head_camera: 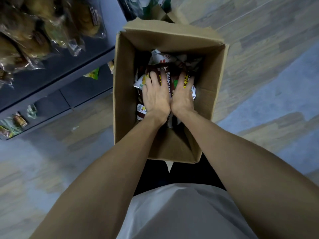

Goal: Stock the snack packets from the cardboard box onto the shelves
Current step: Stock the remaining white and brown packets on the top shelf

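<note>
Down inside the cardboard box [124,94], on the wooden floor [259,49] just in front of the person's legs, both hands side by side, wrists nearly touching. Left hand [156,99] palm-down on the heap of snack packets [168,78], fingers spread and bent at the tips over a brown packet's far edge; pressing on it or gripping it, cannot tell. Right hand [182,94] likewise palm-down on the same heap, fingers reaching forward over a packet with yellow print, tips out of sight among the wrappers, so hold uncertain there too. Packets piled in the far half of the box, brown, white and yellow wrappers crumpled together, none lifted clear. Box flaps open, near end of the box bare cardboard. To the left, dark shelves [82,66] with clear bags of brownish goods [34,37] on the upper level and a few small packets [19,120] on lower levels. Second open carton [162,14] just beyond the box, touching its far edge. Grey shirt [181,213] at the bottom of the view.
</note>
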{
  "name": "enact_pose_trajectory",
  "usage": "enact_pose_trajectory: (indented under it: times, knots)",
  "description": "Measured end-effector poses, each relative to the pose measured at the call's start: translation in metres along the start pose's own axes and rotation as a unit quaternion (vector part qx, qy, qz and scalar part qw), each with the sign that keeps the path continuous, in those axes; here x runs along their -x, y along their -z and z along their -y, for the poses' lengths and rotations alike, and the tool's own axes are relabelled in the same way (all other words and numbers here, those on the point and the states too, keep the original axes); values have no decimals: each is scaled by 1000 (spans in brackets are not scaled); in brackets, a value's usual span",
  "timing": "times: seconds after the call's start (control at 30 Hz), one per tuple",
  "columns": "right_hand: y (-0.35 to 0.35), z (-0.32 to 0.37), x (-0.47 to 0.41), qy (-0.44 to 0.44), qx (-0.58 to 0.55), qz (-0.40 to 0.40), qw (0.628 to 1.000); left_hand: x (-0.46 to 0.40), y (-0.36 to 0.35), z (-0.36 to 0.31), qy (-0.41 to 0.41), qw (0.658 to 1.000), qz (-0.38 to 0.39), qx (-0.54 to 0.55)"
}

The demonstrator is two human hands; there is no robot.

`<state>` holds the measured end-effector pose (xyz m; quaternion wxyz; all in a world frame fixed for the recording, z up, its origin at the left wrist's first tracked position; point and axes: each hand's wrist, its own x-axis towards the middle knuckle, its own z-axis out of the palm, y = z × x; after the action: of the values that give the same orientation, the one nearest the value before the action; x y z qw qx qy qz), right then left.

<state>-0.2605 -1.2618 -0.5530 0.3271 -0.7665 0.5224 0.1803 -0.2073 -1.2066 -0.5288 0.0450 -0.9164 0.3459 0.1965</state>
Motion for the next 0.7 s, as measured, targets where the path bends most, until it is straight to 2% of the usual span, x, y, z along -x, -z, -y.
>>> enact_pose_trajectory:
  times: [0.1, 0.23, 0.37, 0.6, 0.7]
  knots:
    - [-10, -1, -3, 0, 30, 3, 1000, 0, -7, 1, 3, 1000, 16, -14]
    - [-27, -4, -5, 18, 66, -35, 997, -9, -10, 0, -33, 997, 35, -52]
    - [-29, 0, -13, 9, 58, -15, 998, -20, -6, -1, -34, 996, 74, -40]
    - [7, 19, -8, -38, 11, -13, 999, -28, 13, 3, -74, 986, 120, -87]
    - [26, 22, 1, -33, 14, -12, 999, -27, 14, 0, -67, 986, 126, -90]
